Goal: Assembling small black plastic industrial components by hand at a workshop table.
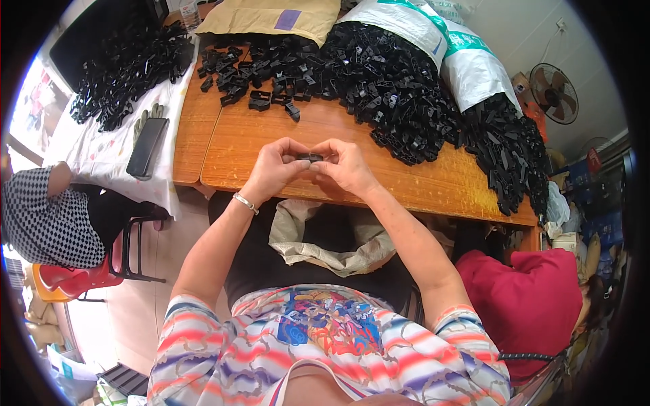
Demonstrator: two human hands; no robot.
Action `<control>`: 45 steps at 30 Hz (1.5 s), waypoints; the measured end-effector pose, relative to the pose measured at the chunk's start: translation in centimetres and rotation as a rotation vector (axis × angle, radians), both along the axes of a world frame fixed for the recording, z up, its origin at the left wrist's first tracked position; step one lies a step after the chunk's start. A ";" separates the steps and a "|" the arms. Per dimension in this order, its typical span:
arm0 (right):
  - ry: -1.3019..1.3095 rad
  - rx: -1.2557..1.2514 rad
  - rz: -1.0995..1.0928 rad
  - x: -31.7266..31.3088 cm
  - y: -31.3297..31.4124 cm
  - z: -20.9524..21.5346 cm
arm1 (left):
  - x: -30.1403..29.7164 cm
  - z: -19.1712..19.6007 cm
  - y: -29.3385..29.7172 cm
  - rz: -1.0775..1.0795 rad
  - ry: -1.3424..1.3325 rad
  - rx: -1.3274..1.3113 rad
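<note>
Component [310, 157], small and black, is held above the front part of the wooden table [237, 139]; its exact form is partly hidden. One end is pinched between thumb and closed fingers of the left hand [274, 166]; the other end is pinched likewise by the right hand [347, 164]. Below, an open woven sack [321, 257] is located at the lap. Beyond, loose black parts [389, 88] are heaped before a brown sack [254, 17] and white sacks [477, 68]. At left, a dark phone [147, 147] is laid on a white cloth [95, 149].
</note>
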State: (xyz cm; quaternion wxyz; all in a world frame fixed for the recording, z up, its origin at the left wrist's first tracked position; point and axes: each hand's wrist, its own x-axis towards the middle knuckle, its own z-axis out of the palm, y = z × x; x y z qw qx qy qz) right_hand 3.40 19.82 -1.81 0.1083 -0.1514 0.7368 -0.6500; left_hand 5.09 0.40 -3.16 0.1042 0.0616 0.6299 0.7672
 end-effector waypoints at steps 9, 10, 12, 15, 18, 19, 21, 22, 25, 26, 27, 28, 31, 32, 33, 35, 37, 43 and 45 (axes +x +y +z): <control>-0.231 -0.023 0.061 1.4 1.5 0.2 | 1.6 0.2 1.1 -0.097 -0.023 -0.007; -0.241 0.009 0.046 1.6 1.5 0.3 | 1.7 0.3 1.1 -0.093 -0.049 0.018; -0.204 0.009 0.030 1.8 1.3 0.3 | 1.5 -0.1 1.0 -0.092 -0.016 -0.055; -0.142 0.021 0.003 2.0 1.3 0.2 | 1.6 0.0 1.0 -0.092 0.015 -0.142; -0.209 -0.008 -0.016 2.9 1.8 0.1 | 1.6 1.1 0.9 -0.162 -0.052 -0.144; -0.295 -0.050 -0.014 3.4 1.9 0.2 | 1.5 1.3 0.7 -0.221 -0.114 -0.135; -0.325 -0.055 -0.031 4.4 2.4 0.8 | 0.2 1.2 0.0 -0.273 0.012 -0.247; -0.274 0.028 -0.021 4.9 2.7 1.0 | -0.5 1.8 -0.4 -0.256 0.098 -0.348; -0.228 0.143 -0.004 6.5 3.6 1.3 | -3.9 1.6 -1.2 0.120 0.540 -0.763; -0.085 0.236 0.039 6.8 4.1 0.9 | -4.7 1.6 -1.4 0.196 0.668 -0.889; 0.058 0.329 0.083 7.0 4.6 0.7 | -5.6 1.6 -1.5 0.193 0.670 -0.887; 0.167 0.439 0.121 7.0 5.1 1.4 | -6.5 1.4 -1.5 0.213 0.776 -0.986; 0.314 0.557 0.006 5.0 6.8 1.6 | -8.4 0.8 -1.8 0.233 0.877 -1.134; 0.390 0.592 -0.164 4.0 7.6 1.3 | -8.9 0.9 -1.8 0.215 0.896 -1.171; 0.565 0.708 -0.282 2.7 8.7 1.5 | -9.1 0.8 -1.7 0.200 0.914 -1.211; 0.597 0.964 -0.457 0.5 10.2 1.5 | -9.0 1.1 -1.2 0.206 0.923 -1.226; 0.582 1.107 -0.523 -1.2 11.0 1.1 | -8.6 1.0 -0.7 0.147 0.937 -1.230; 0.569 1.094 -0.487 -2.7 10.9 0.5 | -5.8 1.2 1.4 0.013 0.783 -1.184; 0.588 1.031 -0.487 -2.5 10.2 0.8 | -5.1 1.2 1.3 0.002 0.756 -1.134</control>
